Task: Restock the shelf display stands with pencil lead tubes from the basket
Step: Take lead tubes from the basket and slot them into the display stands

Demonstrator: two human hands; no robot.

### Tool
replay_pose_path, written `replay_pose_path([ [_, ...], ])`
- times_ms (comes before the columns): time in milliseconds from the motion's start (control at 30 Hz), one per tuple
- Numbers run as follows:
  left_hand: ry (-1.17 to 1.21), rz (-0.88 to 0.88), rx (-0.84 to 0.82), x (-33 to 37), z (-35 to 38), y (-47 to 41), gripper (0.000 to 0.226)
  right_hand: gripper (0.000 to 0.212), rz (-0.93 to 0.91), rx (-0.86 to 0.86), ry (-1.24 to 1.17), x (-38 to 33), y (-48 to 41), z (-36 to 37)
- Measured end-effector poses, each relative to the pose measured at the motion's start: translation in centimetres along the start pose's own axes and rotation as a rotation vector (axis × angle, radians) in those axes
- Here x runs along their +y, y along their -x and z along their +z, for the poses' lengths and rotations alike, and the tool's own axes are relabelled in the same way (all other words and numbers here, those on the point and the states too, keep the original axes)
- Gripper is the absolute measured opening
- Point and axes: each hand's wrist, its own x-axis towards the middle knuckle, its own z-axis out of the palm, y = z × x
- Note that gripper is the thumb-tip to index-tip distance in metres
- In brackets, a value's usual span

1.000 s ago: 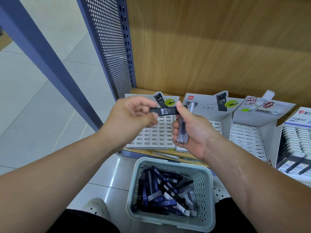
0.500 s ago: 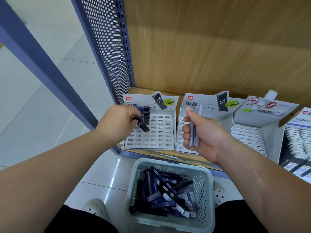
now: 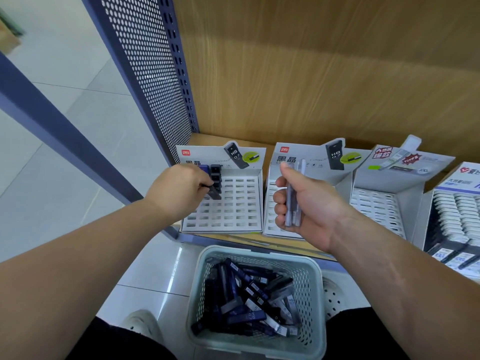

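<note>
The left hand (image 3: 179, 190) pinches a black rectangular plastic lead tube (image 3: 215, 194) between thumb and fingers. The tube is tilted, its lower end over the far-left part of the white cardboard display stand with a slotted grid (image 3: 239, 211) on the wooden shelf. A few seated dark tubes (image 3: 215, 172) already stand in the far-left slots, just beyond the held one.

The step is seating this tube in the next free slot beside them. To do it well, the tube should probably be brought upright first, so that its narrow end meets the slot squarely. A tilted entry could catch on the card edge or nudge the neighbours. A grip high on the tube would leave its lower end free to go in, and a light press should finish it.

The right hand (image 3: 311, 206) curls its fingers round a bundle of pale translucent tubes (image 3: 293, 198), upright in front of the second white stand (image 3: 314, 152). It is best kept clear. The pale green perforated plastic basket (image 3: 315, 281), nearer on the floor, holds many loose dark tubes (image 3: 246, 294).
</note>
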Motion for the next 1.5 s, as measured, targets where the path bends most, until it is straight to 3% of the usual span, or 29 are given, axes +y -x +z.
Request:
replay_pose_path([
  [167, 0.002, 0.007, 0.025, 0.1, 0.3, 0.0, 0.021, 0.030, 0.002, -0.020, -0.049, -0.1, 0.3, 0.1],
  [333, 0.026, -0.053, 0.076, 0.3, 0.3, -0.1, 0.010, 0.023, -0.015, -0.088, -0.141, -0.1, 0.6, 0.1],
  [467, -0.013, -0.047, 0.057, 0.3, 0.6, -0.2, 0.010, 0.027, -0.047, -0.106, -0.078, 0.2, 0.5, 0.2],
  [600, -0.060, -0.082, -0.073, 0.2, 1.2, 0.0, 0.022, 0.035, -0.062, -0.034, -0.013, 0.3, 0.4, 0.4],
  [700, -0.042, -0.076, -0.022, 0.6, 0.9, -0.1, 0.017, 0.039, -0.072, -0.008, 0.028, 0.2, 0.5, 0.6],
  [800, 0.275, -0.166, 0.005, 2.6, -0.2, -0.1, 0.017, 0.038, -0.078, -0.037, 0.049, 0.1, 0.8, 0.9],
  [900, 0.832, -0.298, -0.223, 5.2, -1.7, 0.2, 0.026, 0.033, -0.093, -0.081, 0.050, 0.2, 0.9, 1.4],
  [1000, 1.072, -0.327, -0.335, 6.4, -2.2, 0.8, 0.013, 0.029, -0.120, -0.116, 0.025, 0.5, 1.0, 1.6],
  [1133, 1.117, -0.414, -0.306, 6.2, -2.6, 1.3, 0.003, 0.021, -0.160, -0.114, 0.023, 0.9, 1.1, 1.8],
  [1300, 1.086, -0.449, -0.241, 5.3, -3.4, 2.4, 0.010, 0.009, -0.197, -0.033, 0.097, 1.5, 1.1, 2.2],
  [1500, 1.236, -0.561, -0.078, 3.9, -4.4, 3.6, 0.013, 0.006, -0.220, -0.045, 0.187, 1.8, 1.1, 2.8],
])
